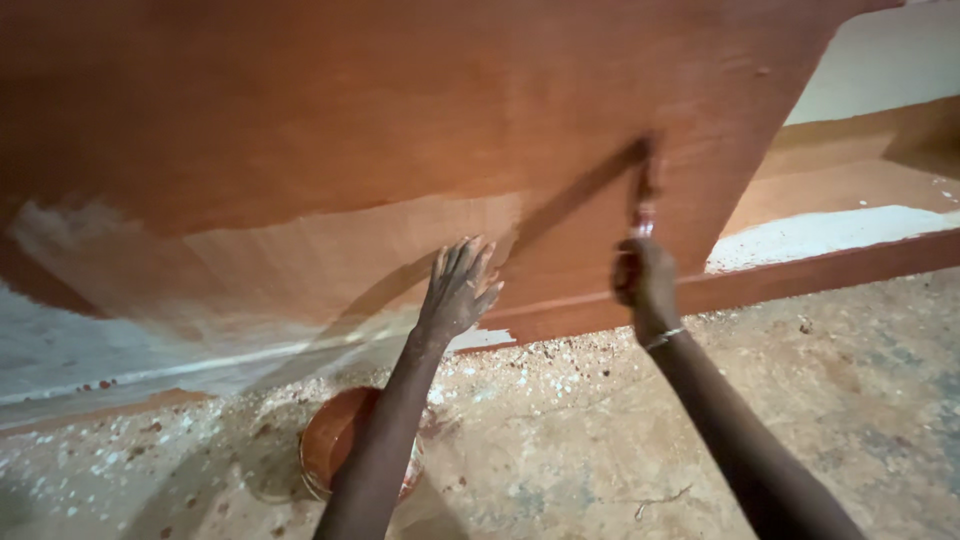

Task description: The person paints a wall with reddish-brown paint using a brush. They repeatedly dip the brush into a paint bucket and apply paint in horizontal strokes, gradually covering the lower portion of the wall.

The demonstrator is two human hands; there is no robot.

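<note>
A large wooden board (400,110) leans in front of me, mostly coated reddish-brown, with a paler bare patch (330,255) low on it. My left hand (458,290) rests flat on the board, fingers spread, at the edge of the bare patch. In my right hand (645,280) is a paintbrush (645,190), gripped by its handle; its bristles touch the board higher up and look blurred. A thin bracelet sits on my right wrist. Below my left forearm, on the floor, stands a round tin of reddish-brown stain (335,445), partly hidden by the arm.
The concrete floor (600,430) is speckled with white and brown paint spots. A reddish-brown skirting strip (830,265) runs along the wall base at right, with a pale wall (880,60) above it.
</note>
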